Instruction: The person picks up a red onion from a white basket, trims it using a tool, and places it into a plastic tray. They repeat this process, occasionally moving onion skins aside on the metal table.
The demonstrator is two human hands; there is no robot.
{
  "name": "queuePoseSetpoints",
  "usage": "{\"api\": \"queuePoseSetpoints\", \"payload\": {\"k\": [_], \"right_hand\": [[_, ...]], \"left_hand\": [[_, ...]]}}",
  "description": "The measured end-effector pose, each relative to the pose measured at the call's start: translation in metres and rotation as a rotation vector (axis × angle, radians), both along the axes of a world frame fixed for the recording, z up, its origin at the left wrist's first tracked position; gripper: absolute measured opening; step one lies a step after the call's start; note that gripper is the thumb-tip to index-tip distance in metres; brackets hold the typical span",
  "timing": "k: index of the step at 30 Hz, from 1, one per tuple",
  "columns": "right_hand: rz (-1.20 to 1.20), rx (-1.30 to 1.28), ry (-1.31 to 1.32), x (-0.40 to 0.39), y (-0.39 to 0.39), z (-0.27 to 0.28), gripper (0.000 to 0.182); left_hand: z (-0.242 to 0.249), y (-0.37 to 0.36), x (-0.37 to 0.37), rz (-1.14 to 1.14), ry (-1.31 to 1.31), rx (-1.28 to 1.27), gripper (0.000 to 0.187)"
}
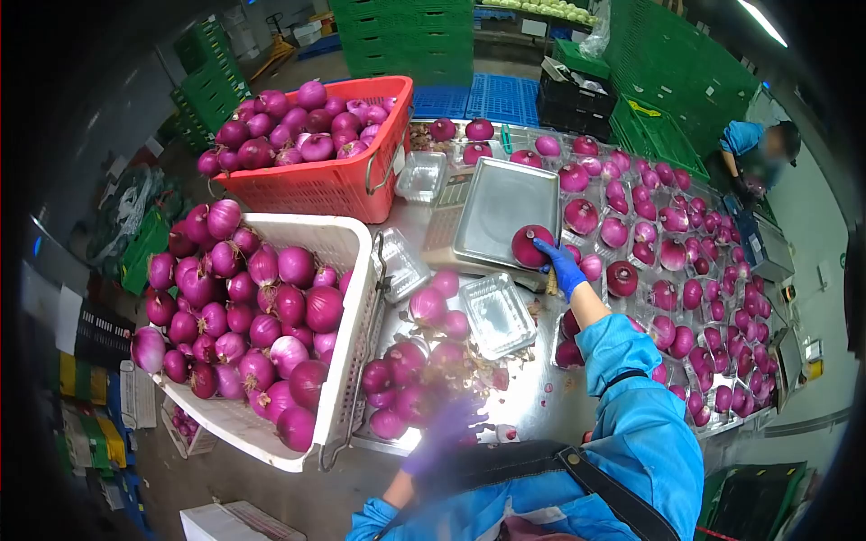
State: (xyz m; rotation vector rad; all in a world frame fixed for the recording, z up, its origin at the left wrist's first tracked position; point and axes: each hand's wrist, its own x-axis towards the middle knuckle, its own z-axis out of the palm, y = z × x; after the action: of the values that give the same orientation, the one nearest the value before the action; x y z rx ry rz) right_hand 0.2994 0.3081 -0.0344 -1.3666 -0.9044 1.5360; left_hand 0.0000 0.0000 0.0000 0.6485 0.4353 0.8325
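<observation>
My right hand (564,266), in a blue glove, grips a red onion (530,245) over the near right corner of a metal scale tray (510,203). Smeared by motion, my left hand (442,437) is beside a pile of loose red onions (406,362) on the steel table; its fingers cannot be made out. An empty clear plastic tray (498,314) lies between the two hands with bits of onion skin around it. Rows of clear trays filled with red onions (663,296) cover the table to the right.
A white basket (359,261) heaped with onions stands at left, a red basket (316,194) of onions behind it. More clear containers (421,176) lie near the scale. Green crates (406,41) stack at the back. Another person (758,153) works at far right.
</observation>
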Motion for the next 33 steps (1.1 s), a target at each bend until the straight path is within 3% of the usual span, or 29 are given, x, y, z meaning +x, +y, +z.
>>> {"api": "queuePoseSetpoints", "payload": {"k": [2,6,8,11,13,19,22,25,27,29,33], "right_hand": [[0.037,-0.003,-0.217,0.008,-0.003,0.001,0.073],[0.051,0.068,-0.308,0.0,0.005,0.013,0.079],[0.054,0.118,-0.569,0.006,0.001,0.018,0.084],[0.038,0.222,-0.571,0.022,-0.001,0.02,0.087],[0.027,0.24,-0.603,0.038,-0.003,0.031,0.079],[-0.186,0.232,-0.326,0.077,-0.022,0.049,0.063],[-0.121,0.415,-0.409,0.093,-0.016,0.022,0.078],[-0.043,0.219,-0.504,0.083,-0.026,0.027,0.084],[0.007,0.269,-0.567,0.081,-0.019,0.017,0.089],[0.008,0.326,-0.501,0.068,-0.019,0.018,0.091],[0.024,0.329,-0.556,0.05,-0.009,0.021,0.093]], "left_hand": [[0.009,-0.011,0.01,0.068,0.155,-0.162,0.074],[0.007,0.004,-0.006,0.057,0.272,-0.05,0.072],[-0.006,0.004,-0.008,0.076,0.272,-0.015,0.069],[-0.005,0.006,-0.005,0.078,0.294,-0.032,0.067],[0.001,0.007,-0.004,0.065,0.282,-0.03,0.065],[-0.005,0.004,-0.004,0.067,0.278,-0.03,0.06],[-0.012,0.008,-0.007,0.075,0.28,0.029,0.051],[-0.018,0.01,-0.009,0.061,0.228,0.029,0.047],[-0.018,0.011,-0.007,0.047,0.184,-0.017,0.048],[-0.016,0.011,-0.006,0.113,0.381,0.116,0.041],[-0.022,0.011,-0.008,0.165,0.394,0.189,0.041]]}}
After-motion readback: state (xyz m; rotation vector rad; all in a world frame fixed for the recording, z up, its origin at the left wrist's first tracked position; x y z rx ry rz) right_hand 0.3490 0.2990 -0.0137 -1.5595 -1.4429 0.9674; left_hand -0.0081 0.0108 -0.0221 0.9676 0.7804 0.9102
